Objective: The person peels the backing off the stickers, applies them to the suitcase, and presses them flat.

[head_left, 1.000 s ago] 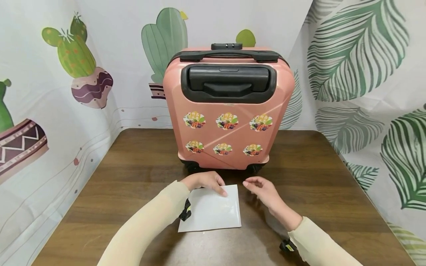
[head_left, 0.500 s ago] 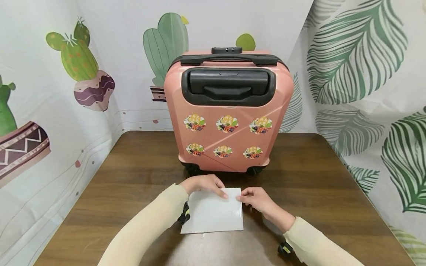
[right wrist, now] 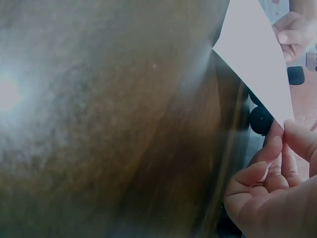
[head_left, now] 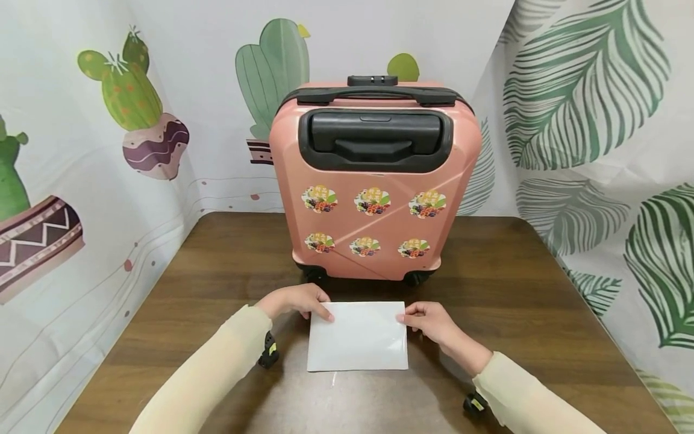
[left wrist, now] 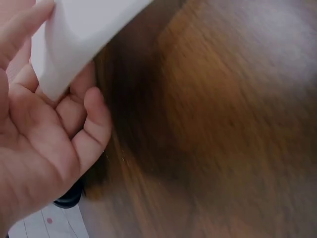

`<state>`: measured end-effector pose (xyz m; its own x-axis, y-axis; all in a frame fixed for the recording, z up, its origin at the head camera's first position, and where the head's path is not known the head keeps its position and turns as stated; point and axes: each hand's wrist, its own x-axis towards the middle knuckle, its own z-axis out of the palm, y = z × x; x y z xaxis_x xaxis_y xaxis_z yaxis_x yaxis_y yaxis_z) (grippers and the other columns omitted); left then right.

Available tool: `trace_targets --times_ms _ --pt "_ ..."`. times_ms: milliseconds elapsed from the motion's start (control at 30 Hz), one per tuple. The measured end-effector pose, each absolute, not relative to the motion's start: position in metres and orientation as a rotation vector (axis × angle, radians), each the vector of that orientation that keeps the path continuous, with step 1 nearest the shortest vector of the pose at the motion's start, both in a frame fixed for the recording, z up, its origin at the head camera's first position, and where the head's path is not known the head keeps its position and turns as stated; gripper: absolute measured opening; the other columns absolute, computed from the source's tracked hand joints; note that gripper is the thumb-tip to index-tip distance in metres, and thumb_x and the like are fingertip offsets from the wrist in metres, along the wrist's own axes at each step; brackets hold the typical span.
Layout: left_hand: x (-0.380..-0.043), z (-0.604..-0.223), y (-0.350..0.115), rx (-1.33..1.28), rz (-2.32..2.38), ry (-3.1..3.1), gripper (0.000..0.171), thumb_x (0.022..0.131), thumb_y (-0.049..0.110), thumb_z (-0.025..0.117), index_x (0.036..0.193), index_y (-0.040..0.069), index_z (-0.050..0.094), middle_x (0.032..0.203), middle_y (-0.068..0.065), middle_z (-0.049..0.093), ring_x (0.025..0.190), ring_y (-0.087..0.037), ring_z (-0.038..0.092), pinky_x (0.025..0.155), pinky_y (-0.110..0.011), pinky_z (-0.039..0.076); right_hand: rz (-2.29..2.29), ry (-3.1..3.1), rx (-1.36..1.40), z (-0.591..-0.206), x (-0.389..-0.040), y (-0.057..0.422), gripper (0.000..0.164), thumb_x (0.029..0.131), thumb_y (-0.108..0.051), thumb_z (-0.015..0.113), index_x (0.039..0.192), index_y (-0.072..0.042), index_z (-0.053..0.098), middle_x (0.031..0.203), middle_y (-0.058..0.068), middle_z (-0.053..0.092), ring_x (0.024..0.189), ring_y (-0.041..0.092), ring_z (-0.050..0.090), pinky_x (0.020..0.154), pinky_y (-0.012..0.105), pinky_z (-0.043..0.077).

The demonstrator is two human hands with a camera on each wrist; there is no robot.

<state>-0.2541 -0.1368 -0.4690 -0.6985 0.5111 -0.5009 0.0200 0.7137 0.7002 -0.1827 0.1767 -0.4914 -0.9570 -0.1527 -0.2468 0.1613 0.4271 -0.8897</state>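
A white rectangular sheet (head_left: 358, 340), perhaps a stack of several, is held above the near middle of the table. My left hand (head_left: 299, 301) pinches its upper left corner, thumb on top and fingers beneath. At the upper right corner my right hand (head_left: 431, 322) pinches it between thumb and fingers. In the left wrist view the white sheet (left wrist: 84, 37) lies between thumb and curled fingers. The right wrist view shows the sheet's (right wrist: 257, 59) corner at the right thumb tip. Whatever is on its underside is hidden.
A pink suitcase (head_left: 374, 226) with a black handle (head_left: 374, 135) stands upright behind the sheet. Several round fruit stickers (head_left: 372, 201) are on its front in two rows. The brown wooden table (head_left: 504, 289) meets a patterned cloth (head_left: 217, 120) at the back and sides.
My right hand has moved in and taken the sheet's upper right corner. The left hand has slid left to the upper left corner. The sheet has shifted slightly right and straightened.
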Motion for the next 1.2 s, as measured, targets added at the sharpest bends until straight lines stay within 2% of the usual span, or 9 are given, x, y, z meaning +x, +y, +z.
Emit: trace_targets --times_ms 167,333,433,533,733,900,1100,1200 --pt "-0.247 -0.468 -0.141 0.291 0.927 2.310 0.017 0.089 0.021 0.077 0.093 0.006 0.074 0.082 0.004 0.061 0.074 -0.012 0.050 0.063 -0.027 0.044 -1.502 2.446 0.012 -0.489 -0.182 0.177 0.021 0.091 -0.017 0.076 0.091 0.003 0.074 0.069 -0.003 0.067 0.066 0.015 0.055 0.060 0.029 0.048" --pt "-0.239 -0.469 -0.137 0.265 0.918 2.424 0.025 0.086 0.017 0.079 0.107 0.003 0.074 0.077 0.000 0.063 0.065 -0.012 0.052 0.056 -0.024 0.041 -1.361 2.568 -0.040 -0.487 -0.184 0.179 0.020 0.088 -0.017 0.078 0.085 0.002 0.074 0.070 0.004 0.071 0.062 0.014 0.057 0.060 0.030 0.049" --pt "-0.234 -0.472 -0.134 0.289 0.907 2.496 0.024 0.084 0.012 0.079 0.105 0.001 0.073 0.067 0.000 0.060 0.059 -0.011 0.051 0.053 -0.023 0.039 -1.241 2.644 -0.056 -0.489 -0.187 0.181 0.019 0.088 -0.018 0.079 0.080 -0.002 0.075 0.068 0.003 0.070 0.062 0.012 0.058 0.060 0.029 0.049" --pt "-0.231 -0.476 -0.131 0.305 0.905 2.569 0.021 0.082 0.010 0.081 0.099 0.001 0.072 0.062 0.000 0.055 0.058 -0.011 0.049 0.056 -0.023 0.040 -1.129 2.691 -0.065 -0.493 -0.190 0.183 0.020 0.087 -0.020 0.079 0.074 -0.005 0.075 0.063 0.000 0.068 0.061 0.011 0.055 0.059 0.027 0.045" --pt "-0.226 -0.481 -0.125 0.344 0.662 2.750 0.022 0.080 0.019 0.085 0.092 0.008 0.070 0.072 0.000 0.061 0.068 -0.013 0.052 0.066 -0.029 0.046 -0.966 2.733 -0.112 -0.496 -0.193 0.183 0.023 0.086 -0.020 0.080 0.067 -0.009 0.072 0.057 -0.002 0.062 0.056 0.012 0.047 0.054 0.027 0.035" --pt "-0.225 -0.484 -0.123 0.316 0.575 2.778 0.026 0.080 0.025 0.086 0.096 0.012 0.070 0.092 -0.003 0.072 0.078 -0.017 0.060 0.070 -0.035 0.050 -0.918 2.740 -0.119 -0.494 -0.193 0.182 0.025 0.086 -0.022 0.081 0.066 -0.010 0.071 0.058 -0.002 0.061 0.056 0.013 0.048 0.053 0.027 0.035" --pt "-0.223 -0.485 -0.125 0.293 0.549 2.793 0.031 0.081 0.029 0.086 0.100 0.013 0.068 0.087 -0.001 0.069 0.076 -0.017 0.059 0.066 -0.036 0.049 -0.824 2.781 -0.086 -0.495 -0.195 0.182 0.029 0.085 -0.029 0.082 0.065 -0.013 0.068 0.059 -0.002 0.059 0.056 0.013 0.049 0.051 0.027 0.034" --pt "-0.221 -0.486 -0.126 0.293 0.533 2.813 0.037 0.082 0.032 0.086 0.107 0.013 0.068 0.092 -0.003 0.072 0.081 -0.019 0.064 0.069 -0.039 0.052 -0.822 2.785 -0.086 -0.496 -0.193 0.182 0.031 0.084 -0.031 0.082 0.066 -0.013 0.066 0.060 -0.003 0.058 0.056 0.013 0.048 0.051 0.027 0.034"
